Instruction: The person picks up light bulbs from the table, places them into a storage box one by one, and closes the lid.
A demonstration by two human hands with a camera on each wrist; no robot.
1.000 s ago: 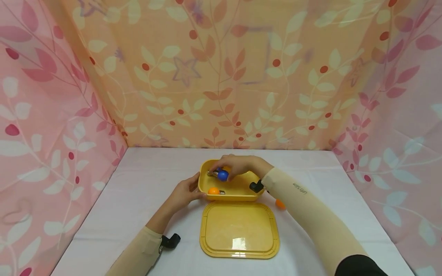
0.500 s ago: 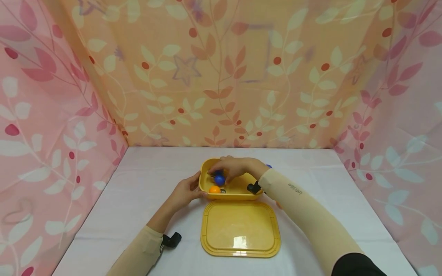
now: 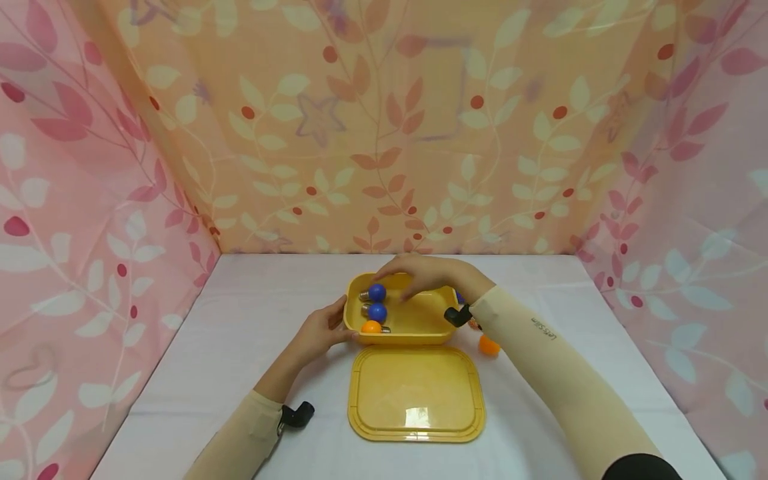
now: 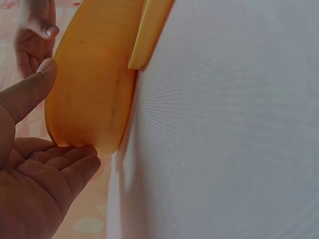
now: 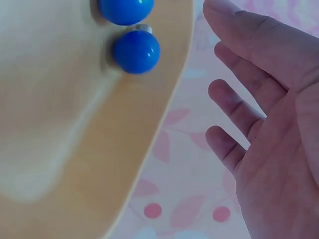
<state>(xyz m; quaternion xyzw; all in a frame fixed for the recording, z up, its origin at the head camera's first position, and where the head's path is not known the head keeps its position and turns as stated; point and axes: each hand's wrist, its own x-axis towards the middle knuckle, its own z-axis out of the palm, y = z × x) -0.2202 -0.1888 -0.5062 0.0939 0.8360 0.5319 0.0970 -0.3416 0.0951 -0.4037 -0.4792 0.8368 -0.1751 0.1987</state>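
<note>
A yellow plastic box stands on the table, with two blue light bulbs and one orange light bulb lying at its left end. My left hand grips the box's left end; in the left wrist view its thumb lies at the rim and its fingers bend round the end wall. Above the back of the box, my right hand holds nothing. Its fingers are relaxed and apart in the right wrist view, beside the box wall and away from the blue bulbs.
The box's yellow lid lies flat directly in front of it. To the right, partly behind the right forearm, are an orange bulb and a blue one. Patterned cloth walls enclose the white table.
My right hand has let go of a blue bulb in the box and lifted up, back and to the right. The left hand has stayed at the box's end.
</note>
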